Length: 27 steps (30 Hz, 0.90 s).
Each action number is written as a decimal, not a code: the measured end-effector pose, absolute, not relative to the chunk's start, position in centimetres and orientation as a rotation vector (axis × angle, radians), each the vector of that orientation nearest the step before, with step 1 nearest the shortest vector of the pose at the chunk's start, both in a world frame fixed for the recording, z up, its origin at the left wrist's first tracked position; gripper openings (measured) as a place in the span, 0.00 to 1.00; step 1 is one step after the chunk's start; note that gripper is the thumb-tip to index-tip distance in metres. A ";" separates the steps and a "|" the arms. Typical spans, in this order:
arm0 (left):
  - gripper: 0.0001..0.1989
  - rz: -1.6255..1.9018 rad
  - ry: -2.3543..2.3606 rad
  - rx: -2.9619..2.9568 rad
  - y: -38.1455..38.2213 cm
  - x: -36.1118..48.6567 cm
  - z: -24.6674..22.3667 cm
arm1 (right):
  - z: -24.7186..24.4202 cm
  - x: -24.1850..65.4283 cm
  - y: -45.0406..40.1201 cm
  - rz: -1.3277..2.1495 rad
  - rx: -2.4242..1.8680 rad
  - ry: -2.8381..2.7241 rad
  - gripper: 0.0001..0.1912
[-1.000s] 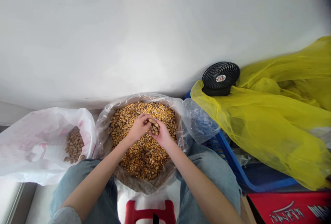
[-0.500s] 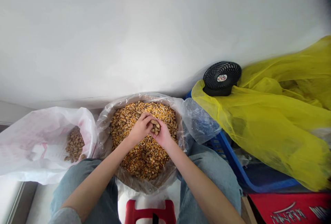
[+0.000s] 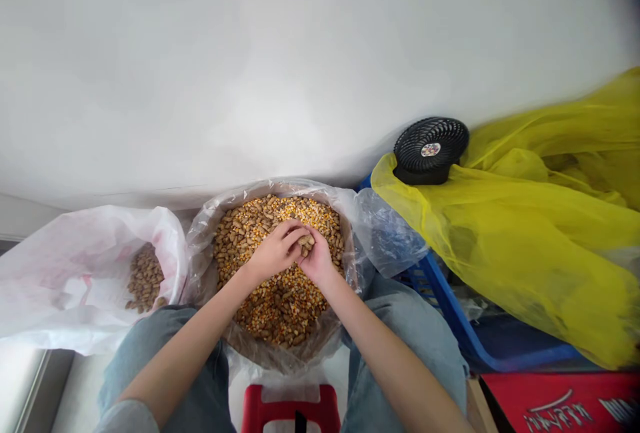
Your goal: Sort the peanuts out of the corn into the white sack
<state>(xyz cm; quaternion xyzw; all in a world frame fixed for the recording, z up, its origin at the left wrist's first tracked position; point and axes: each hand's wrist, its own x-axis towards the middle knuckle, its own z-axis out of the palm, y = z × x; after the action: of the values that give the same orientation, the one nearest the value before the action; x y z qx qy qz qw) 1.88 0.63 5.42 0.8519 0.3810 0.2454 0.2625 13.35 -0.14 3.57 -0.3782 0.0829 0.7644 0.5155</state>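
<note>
Golden corn kernels (image 3: 277,313) and loose peanut pods (image 3: 229,236) fill a plastic-lined sack (image 3: 201,263) at six o'clock, where the half-closed left hand (image 3: 275,251) and cupped right hand (image 3: 319,261) hold a small clump of pods (image 3: 306,244) that could drop back among the kernels if the loose fingers slip.

left hand (image 3: 274,251) 1 / right hand (image 3: 319,261) 1 / white plastic sack (image 3: 75,286) 1 / clear plastic sack (image 3: 200,253) 1 / black fan (image 3: 430,151) 1 / yellow plastic sheet (image 3: 520,233) 1 / blue crate (image 3: 450,313) 1 / red stool (image 3: 253,409) 1

Tan unshelled peanuts (image 3: 306,243), a small clump, above a heap of dried corn kernels (image 3: 280,316), more peanuts mixed in
</note>
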 end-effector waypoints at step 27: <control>0.15 -0.644 1.635 1.836 -2.5 -0.6 -1.6 | 3.6 14.4 -0.1 1.915 -0.756 0.109 0.08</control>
<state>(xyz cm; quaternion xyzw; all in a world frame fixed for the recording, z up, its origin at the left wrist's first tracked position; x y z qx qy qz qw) -0.55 -2.54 -1.58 0.6900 0.6146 -0.2422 0.2957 14.37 -0.10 3.63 -0.3146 0.0455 0.7966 0.5141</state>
